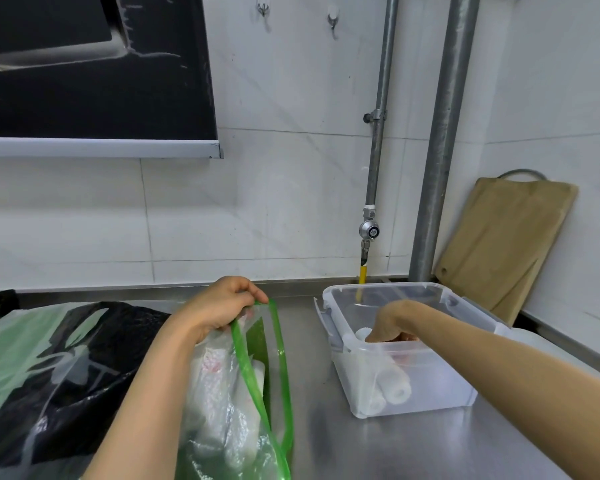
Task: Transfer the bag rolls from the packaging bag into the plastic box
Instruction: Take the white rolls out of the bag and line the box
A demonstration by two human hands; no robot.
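Bag rolls going from a green-edged packaging bag into a clear plastic box on a steel counter.

Two white bag rolls (pixel 394 388) lie side by side in the near part of the plastic box (pixel 440 372), at about 4 o'clock in the view; more rolls show through the packaging bag (pixel 229 386) at 6 o'clock, just left of the box. The right hand (pixel 390 323) reaches down inside the box, fingers curled closed around another white roll (pixel 362 333) whose end shows at its left. The left hand (pixel 222 306) pinches the bag's green rim, holding the mouth up. At 8 o'clock, flat green and black plastic bags (pixel 49 375) lie on the counter (pixel 378 448). A wooden cutting board (pixel 499 244) leans on the tiled wall at 3 o'clock, right of two metal pipes (pixel 437 150).
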